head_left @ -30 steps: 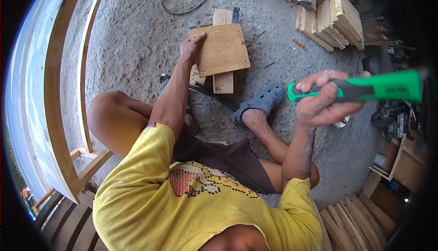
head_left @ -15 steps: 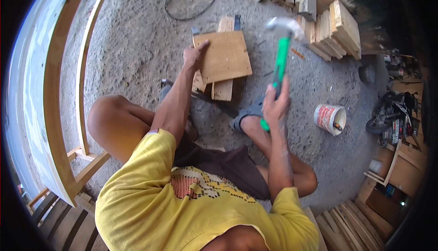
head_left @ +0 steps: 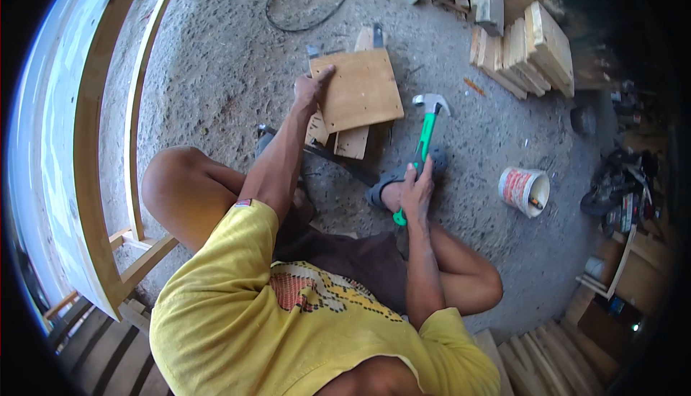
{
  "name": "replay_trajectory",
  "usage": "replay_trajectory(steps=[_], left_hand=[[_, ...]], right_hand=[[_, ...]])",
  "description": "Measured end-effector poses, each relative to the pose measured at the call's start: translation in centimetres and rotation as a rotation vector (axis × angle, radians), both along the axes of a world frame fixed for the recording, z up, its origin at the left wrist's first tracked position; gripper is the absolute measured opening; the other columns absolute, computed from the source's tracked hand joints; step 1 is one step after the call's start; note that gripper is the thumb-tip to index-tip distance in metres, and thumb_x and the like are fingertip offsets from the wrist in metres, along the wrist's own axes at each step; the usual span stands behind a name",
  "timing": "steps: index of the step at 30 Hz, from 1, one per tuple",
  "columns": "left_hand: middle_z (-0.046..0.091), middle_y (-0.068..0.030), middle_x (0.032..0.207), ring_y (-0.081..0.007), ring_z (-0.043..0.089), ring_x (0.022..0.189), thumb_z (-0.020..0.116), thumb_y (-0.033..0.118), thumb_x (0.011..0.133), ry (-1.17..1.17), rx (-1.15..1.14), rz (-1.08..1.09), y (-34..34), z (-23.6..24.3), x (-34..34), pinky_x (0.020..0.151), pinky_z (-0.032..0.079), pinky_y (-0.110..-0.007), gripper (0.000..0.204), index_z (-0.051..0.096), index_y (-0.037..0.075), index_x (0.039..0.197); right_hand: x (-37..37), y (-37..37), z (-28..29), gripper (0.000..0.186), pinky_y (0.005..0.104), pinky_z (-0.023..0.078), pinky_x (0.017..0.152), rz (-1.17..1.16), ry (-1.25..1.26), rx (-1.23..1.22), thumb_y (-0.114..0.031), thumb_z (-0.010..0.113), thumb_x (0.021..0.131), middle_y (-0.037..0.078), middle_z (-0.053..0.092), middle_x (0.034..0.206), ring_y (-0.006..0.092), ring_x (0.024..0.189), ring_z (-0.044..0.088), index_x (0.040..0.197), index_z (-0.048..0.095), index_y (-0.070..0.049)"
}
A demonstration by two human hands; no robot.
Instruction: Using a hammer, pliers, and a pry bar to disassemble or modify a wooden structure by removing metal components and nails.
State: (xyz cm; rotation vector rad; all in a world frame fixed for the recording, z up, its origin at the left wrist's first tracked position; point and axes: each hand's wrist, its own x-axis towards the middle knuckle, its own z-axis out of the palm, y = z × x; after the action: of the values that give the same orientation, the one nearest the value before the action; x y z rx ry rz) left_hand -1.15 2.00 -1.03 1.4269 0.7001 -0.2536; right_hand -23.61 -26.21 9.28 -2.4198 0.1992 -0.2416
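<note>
A square wooden panel (head_left: 363, 90) with small nail marks near its edges lies on wooden pieces, one a plank (head_left: 352, 142) that shows below it. My left hand (head_left: 311, 88) grips the panel's left edge, thumb on top and the other fingers hidden underneath. My right hand (head_left: 416, 193) is wrapped around the green and black handle of a claw hammer (head_left: 427, 131). The hammer's metal head points away from me, to the right of the panel and apart from it. Under the hammer is my right foot in a grey clog (head_left: 389, 180).
A white bucket (head_left: 515, 189) with something inside stands at the right. Stacked wood blocks (head_left: 520, 50) sit at the far right. A black cable (head_left: 306, 29) lies on the rough ground. A long wooden frame (head_left: 86, 151) rises along the left. A motorcycle (head_left: 612, 183) stands farther right.
My right hand has brought the hammer down, left and closer to me; its head was higher and blurred before. My left hand still holds the panel, nearly unmoved.
</note>
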Motion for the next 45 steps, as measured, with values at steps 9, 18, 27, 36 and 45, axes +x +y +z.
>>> replay_trajectory(steps=[9, 18, 27, 36, 45], left_hand=[[0.069, -0.0211, 0.121, -0.0411, 0.064, 0.116, 0.087, 0.036, 0.081, -0.666, 0.870, -0.139, -2.2, 8.0, 4.5, 0.099, 0.051, -0.048, 0.060, 0.062, -0.001, 0.122], [0.069, -0.0130, 0.134, -0.0349, 0.058, 0.133, 0.082, 0.083, 0.052, -1.094, 1.354, -2.042, -15.1, 7.9, 9.5, 0.120, 0.033, -0.056, 0.111, 0.068, 0.009, 0.133], [0.074, -0.0165, 0.096, -0.0357, 0.072, 0.095, 0.086, 0.081, 0.049, -0.871, 1.098, -1.942, -6.8, 17.6, 8.9, 0.090, 0.054, -0.046, 0.098, 0.073, 0.002, 0.103], [0.071, -0.0192, 0.075, -0.0316, 0.074, 0.077, 0.061, 0.089, 0.081, -0.437, 1.186, -0.960, 6.0, 18.9, 8.9, 0.069, 0.056, -0.044, 0.091, 0.078, 0.001, 0.096], [0.075, -0.0269, 0.112, -0.0384, 0.073, 0.109, 0.063, 0.092, 0.074, 0.111, 0.520, -0.388, 1.2, 6.9, 2.4, 0.091, 0.057, -0.044, 0.112, 0.074, -0.011, 0.115]], right_hand=[[-3.5, -1.7, 1.8, 0.057, 0.0503, 0.048, 0.102, -0.260, 0.178, 0.272, -0.021, 0.057, 0.106, 0.037, 0.061, 0.131, 0.0506, 0.122, 0.061, 0.150, 0.041, 0.010], [-4.1, -2.8, 1.5, 0.059, 0.0472, 0.049, 0.102, -0.331, 0.114, 0.434, -0.023, 0.063, 0.103, 0.034, 0.064, 0.130, 0.0458, 0.119, 0.064, 0.150, 0.045, 0.009], [-4.4, -3.9, -1.6, 0.051, 0.0372, 0.050, 0.060, -0.202, -0.174, 0.138, -0.015, 0.058, 0.103, 0.010, 0.059, 0.075, 0.0179, 0.060, 0.058, 0.147, 0.045, 0.007], [-2.6, -3.0, 0.1, 0.048, 0.0337, 0.048, 0.054, -0.207, -0.156, 0.211, -0.015, 0.059, 0.104, 0.007, 0.056, 0.073, 0.0142, 0.057, 0.054, 0.146, 0.046, 0.006], [-2.9, -1.1, 5.5, 0.061, 0.0471, 0.051, 0.099, -0.179, -0.004, 0.242, -0.026, 0.063, 0.104, 0.032, 0.064, 0.128, 0.0425, 0.114, 0.067, 0.150, 0.043, 0.009]])
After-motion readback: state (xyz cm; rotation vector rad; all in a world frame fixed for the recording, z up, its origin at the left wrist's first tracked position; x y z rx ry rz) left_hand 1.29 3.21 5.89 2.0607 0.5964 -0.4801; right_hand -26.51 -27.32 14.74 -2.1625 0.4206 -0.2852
